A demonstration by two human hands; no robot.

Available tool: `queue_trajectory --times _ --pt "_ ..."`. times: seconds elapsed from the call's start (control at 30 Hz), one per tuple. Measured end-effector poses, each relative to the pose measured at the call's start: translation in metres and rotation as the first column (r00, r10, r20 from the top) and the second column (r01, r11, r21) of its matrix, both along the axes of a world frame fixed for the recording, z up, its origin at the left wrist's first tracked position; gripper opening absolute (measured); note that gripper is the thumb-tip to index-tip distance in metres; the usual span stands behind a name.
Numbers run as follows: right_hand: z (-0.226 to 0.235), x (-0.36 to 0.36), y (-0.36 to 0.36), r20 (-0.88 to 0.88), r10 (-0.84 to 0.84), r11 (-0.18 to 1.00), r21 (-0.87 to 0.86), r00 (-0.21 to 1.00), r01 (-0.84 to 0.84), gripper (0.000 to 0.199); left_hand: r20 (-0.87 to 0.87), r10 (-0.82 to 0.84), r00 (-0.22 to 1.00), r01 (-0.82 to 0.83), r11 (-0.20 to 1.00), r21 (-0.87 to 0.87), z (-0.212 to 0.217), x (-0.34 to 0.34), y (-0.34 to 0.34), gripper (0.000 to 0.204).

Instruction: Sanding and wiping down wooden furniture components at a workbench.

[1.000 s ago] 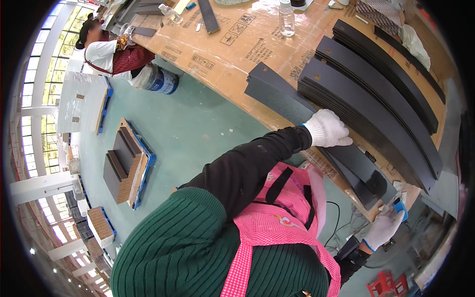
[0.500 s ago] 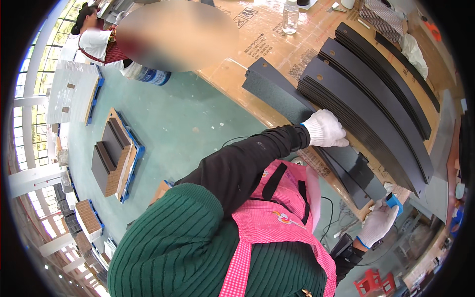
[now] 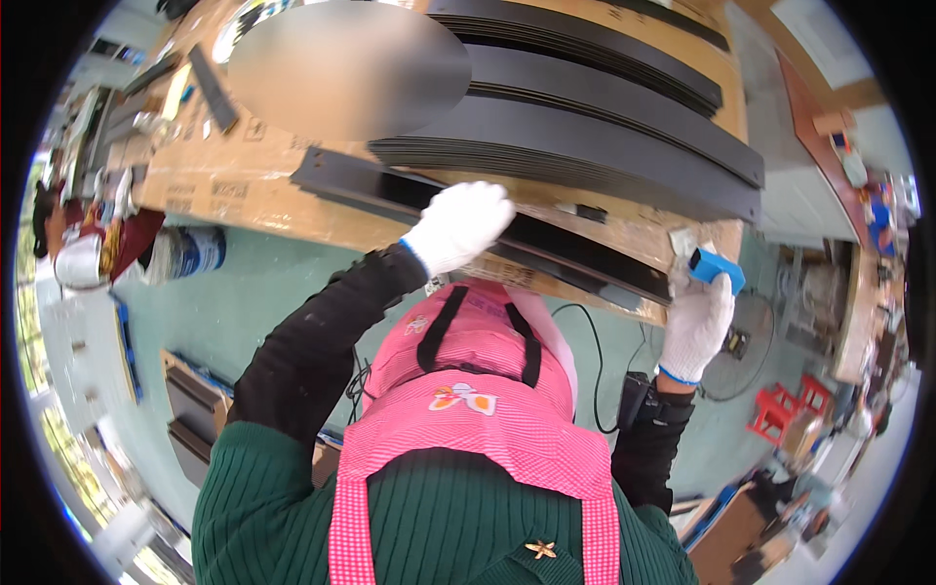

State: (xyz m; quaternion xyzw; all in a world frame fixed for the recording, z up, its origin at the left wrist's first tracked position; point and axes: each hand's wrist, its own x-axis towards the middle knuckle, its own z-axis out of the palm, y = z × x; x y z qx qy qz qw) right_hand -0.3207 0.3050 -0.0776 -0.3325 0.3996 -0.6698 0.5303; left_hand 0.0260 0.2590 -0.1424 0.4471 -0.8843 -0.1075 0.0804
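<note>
Along the table's near edge lies a long dark grey panel (image 3: 585,255), seeming tilted up with a dark gap along it. My left hand (image 3: 458,226), in a white knitted glove, is closed over the middle of this panel. At its right end my right hand (image 3: 700,327), gloved too, grips a small blue block (image 3: 717,270). A crumpled white scrap (image 3: 682,241) lies beside those fingers. Just behind the front panel rests a stack of similar dark panels (image 3: 585,168). A small black object (image 3: 583,212) lies between them.
More dark panels (image 3: 604,57) are piled farther back on the cardboard-covered table (image 3: 283,216). A person (image 3: 88,244) stands at the far left beside a blue-and-white drum (image 3: 187,251). Red stools (image 3: 780,409) and a round fan (image 3: 738,341) stand at right. A blurred patch hides part of the table.
The view has swung round, so the table now runs across in front of me. The front panel has been tilted up. My right hand still holds the blue block at the panel's end.
</note>
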Motion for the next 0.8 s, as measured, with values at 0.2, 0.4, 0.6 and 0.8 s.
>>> queue_trajectory --times 0.2,0.4,0.6,0.8 --pt "-0.009 -0.039 0.004 0.108 -0.115 0.992 0.067 0.987 0.108 0.039 -0.075 -0.013 0.997 0.004 0.992 -0.122 -0.01 0.005 0.012 0.02" --pt "-0.009 -0.084 -0.007 0.388 -0.194 0.981 0.106 0.901 0.165 0.028 0.087 0.07 0.994 -0.051 0.978 -0.204 0.106 0.023 0.01 0.035" --pt "-0.01 -0.108 -0.022 0.513 -0.187 0.964 -0.07 0.838 0.258 0.029 0.372 0.211 0.904 0.017 0.85 -0.526 0.251 0.045 -0.089 0.063" --pt "-0.013 -0.089 -0.011 0.623 -0.232 0.938 -0.059 0.747 0.341 0.028 0.349 0.128 0.928 0.14 0.749 -0.647 0.298 0.038 -0.207 0.081"
